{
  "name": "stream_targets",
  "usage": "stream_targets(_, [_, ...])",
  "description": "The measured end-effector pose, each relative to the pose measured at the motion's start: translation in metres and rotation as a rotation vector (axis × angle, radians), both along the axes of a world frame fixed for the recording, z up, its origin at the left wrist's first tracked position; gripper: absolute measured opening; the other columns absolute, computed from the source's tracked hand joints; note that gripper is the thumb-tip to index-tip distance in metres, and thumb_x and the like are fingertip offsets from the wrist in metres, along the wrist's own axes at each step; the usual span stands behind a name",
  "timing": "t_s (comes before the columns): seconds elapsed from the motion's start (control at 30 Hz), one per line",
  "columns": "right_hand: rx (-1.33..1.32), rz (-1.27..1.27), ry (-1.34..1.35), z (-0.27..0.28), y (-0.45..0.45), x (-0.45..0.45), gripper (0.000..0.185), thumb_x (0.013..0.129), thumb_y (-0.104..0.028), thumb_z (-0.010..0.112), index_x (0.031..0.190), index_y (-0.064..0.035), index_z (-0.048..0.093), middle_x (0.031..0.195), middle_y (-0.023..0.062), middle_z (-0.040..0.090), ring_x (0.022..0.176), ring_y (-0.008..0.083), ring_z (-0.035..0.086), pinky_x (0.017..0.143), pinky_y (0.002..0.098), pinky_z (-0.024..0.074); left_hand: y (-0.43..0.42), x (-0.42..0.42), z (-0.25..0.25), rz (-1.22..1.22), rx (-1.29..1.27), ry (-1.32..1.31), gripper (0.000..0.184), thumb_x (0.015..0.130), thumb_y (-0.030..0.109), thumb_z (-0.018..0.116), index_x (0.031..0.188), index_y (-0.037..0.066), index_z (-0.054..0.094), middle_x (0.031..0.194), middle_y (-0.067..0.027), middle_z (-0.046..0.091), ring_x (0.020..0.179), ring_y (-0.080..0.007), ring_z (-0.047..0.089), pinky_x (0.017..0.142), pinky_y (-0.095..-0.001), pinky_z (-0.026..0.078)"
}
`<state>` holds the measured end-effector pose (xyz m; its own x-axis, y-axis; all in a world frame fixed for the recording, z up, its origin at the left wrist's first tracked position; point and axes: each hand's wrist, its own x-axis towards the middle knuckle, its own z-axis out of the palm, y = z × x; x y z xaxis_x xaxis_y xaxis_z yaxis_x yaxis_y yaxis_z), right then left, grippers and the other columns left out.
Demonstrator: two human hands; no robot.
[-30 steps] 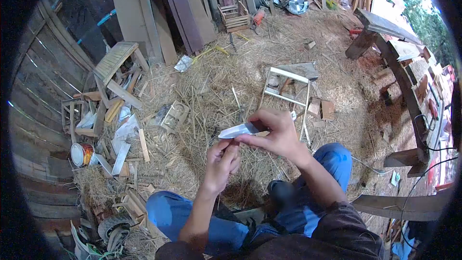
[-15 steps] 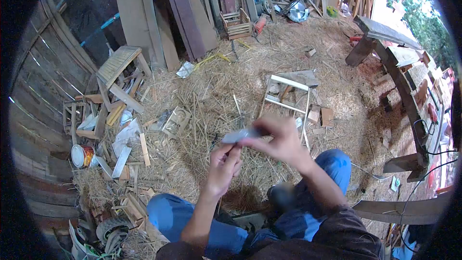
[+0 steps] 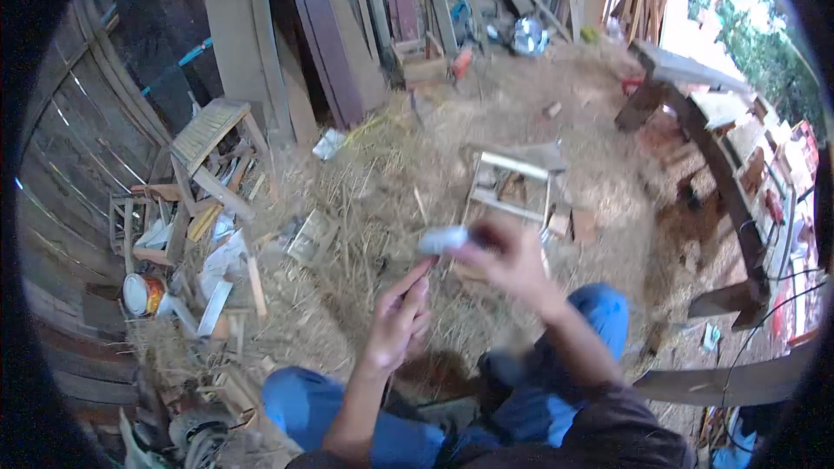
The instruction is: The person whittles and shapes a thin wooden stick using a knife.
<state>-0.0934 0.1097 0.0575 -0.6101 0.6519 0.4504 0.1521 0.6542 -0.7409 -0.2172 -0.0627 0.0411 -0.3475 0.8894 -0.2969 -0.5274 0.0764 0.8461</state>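
Note:
My right hand (image 3: pixel 508 259), blurred by motion, is closed on a flat pale grey-white piece (image 3: pixel 443 240) that points to the left. Just below it, my left hand (image 3: pixel 400 323) has its fingers curled together with the index fingertip raised near the underside of the piece. Whatever may be between the left fingers is too small to make out. Both hands are above the straw-covered floor (image 3: pixel 347 252), in front of my knees.
A light wooden frame (image 3: pixel 511 200) lies ahead on the floor. A slatted stool (image 3: pixel 208 132), a paint can (image 3: pixel 143 293) and wood scraps stand at the left. Planks (image 3: pixel 321 35) lean at the back. A heavy bench (image 3: pixel 730 165) runs along the right.
The right hand has moved slightly right and down with the pale piece, which now looks blurred. The left hand has dropped slightly, its index finger more extended. The whole view has shifted a little.

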Motion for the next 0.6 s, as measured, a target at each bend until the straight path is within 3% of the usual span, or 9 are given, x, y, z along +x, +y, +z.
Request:
stream_targets(0.03, [0.14, 0.1, -0.006, 0.004, -0.008, -0.001, 0.039, 0.072, -0.034, 0.089, 0.078, -0.0014, 0.069, 0.066, 0.0141, 0.063, 0.058, 0.0296, 0.063, 0.054, 0.0376, 0.0492, 0.001, -0.004, -0.006, -0.008, -0.023, -0.041, 0.043, 0.106, 0.024, 0.054, 0.146, 0.01, 0.051, 0.065, 0.0079, 0.026, 0.047, -0.0034, 0.024, 0.043, -0.0231, 0.021])
stream_targets(0.13, [0.082, 0.069, 0.024, 0.014, -0.007, -0.002, 0.039, 0.07, -0.029, 0.092, 0.082, -0.0005, 0.069, 0.072, 0.0103, 0.066, 0.064, 0.0214, 0.064, 0.06, 0.0325, 0.0504, -0.001, -0.005, -0.001, -0.067, 0.042, 0.038, 0.043, 0.106, 0.024, 0.054, 0.146, 0.01, 0.051, 0.065, 0.0078, 0.027, 0.047, -0.0029, 0.025, 0.042, -0.0229, 0.021])
stream_targets(0.2, [0.166, -0.125, -0.1, 0.022, 0.017, 0.005, 0.035, 0.072, -0.026, 0.09, 0.082, -0.0006, 0.068, 0.071, 0.0121, 0.065, 0.061, 0.0197, 0.063, 0.057, 0.0311, 0.0493, -0.003, 0.0, 0.006, -0.055, 0.005, 0.016, 0.044, 0.106, 0.023, 0.054, 0.147, 0.01, 0.05, 0.065, 0.0078, 0.027, 0.046, -0.0029, 0.025, 0.042, -0.0223, 0.022])
stream_targets(0.27, [0.009, -0.132, -0.08, 0.016, 0.007, 0.004, 0.032, 0.075, -0.023, 0.089, 0.083, 0.0, 0.069, 0.071, 0.0117, 0.065, 0.06, 0.0187, 0.062, 0.055, 0.0318, 0.0479, -0.001, -0.002, 0.008, -0.054, 0.019, -0.003, 0.044, 0.106, 0.023, 0.054, 0.147, 0.01, 0.049, 0.064, 0.0078, 0.026, 0.046, -0.003, 0.024, 0.042, -0.022, 0.022])
stream_targets(0.37, [0.222, 0.187, -0.035, 0.013, -0.018, -0.005, 0.035, 0.076, -0.031, 0.087, 0.082, -0.0006, 0.07, 0.068, 0.0129, 0.064, 0.053, 0.0237, 0.059, 0.051, 0.0354, 0.0455, -0.002, -0.006, -0.015, -0.029, 0.051, -0.046, 0.043, 0.106, 0.02, 0.054, 0.147, 0.01, 0.05, 0.068, 0.008, 0.031, 0.048, -0.0023, 0.026, 0.044, -0.0218, 0.023])
stream_targets(0.47, [0.104, -0.054, 0.057, 0.017, 0.0, -0.004, 0.03, 0.08, -0.028, 0.084, 0.088, -0.0019, 0.072, 0.07, 0.0133, 0.065, 0.054, 0.0223, 0.059, 0.051, 0.0334, 0.045, -0.004, -0.003, -0.002, -0.038, 0.062, 0.004, 0.043, 0.106, 0.021, 0.054, 0.147, 0.011, 0.051, 0.067, 0.0084, 0.029, 0.048, -0.0025, 0.025, 0.044, -0.0216, 0.023])
stream_targets(0.5, [0.021, -0.154, 0.004, 0.019, 0.015, 0.004, 0.028, 0.084, -0.027, 0.082, 0.095, -0.0018, 0.074, 0.07, 0.0099, 0.065, 0.057, 0.0147, 0.059, 0.053, 0.0309, 0.0442, -0.002, 0.0, 0.005, -0.043, 0.065, 0.03, 0.043, 0.105, 0.022, 0.054, 0.147, 0.011, 0.051, 0.065, 0.0086, 0.027, 0.047, -0.0028, 0.025, 0.043, -0.0215, 0.022])
stream_targets(0.6, [-0.289, -0.198, 0.102, 0.022, 0.031, 0.017, 0.03, 0.089, -0.027, 0.079, 0.101, -0.0005, 0.073, 0.072, 0.002, 0.066, 0.063, 0.0063, 0.057, 0.056, 0.0268, 0.0433, -0.002, 0.005, 0.007, -0.059, 0.037, 0.001, 0.042, 0.105, 0.023, 0.054, 0.146, 0.011, 0.052, 0.065, 0.0088, 0.027, 0.048, -0.0027, 0.025, 0.044, -0.0216, 0.023])
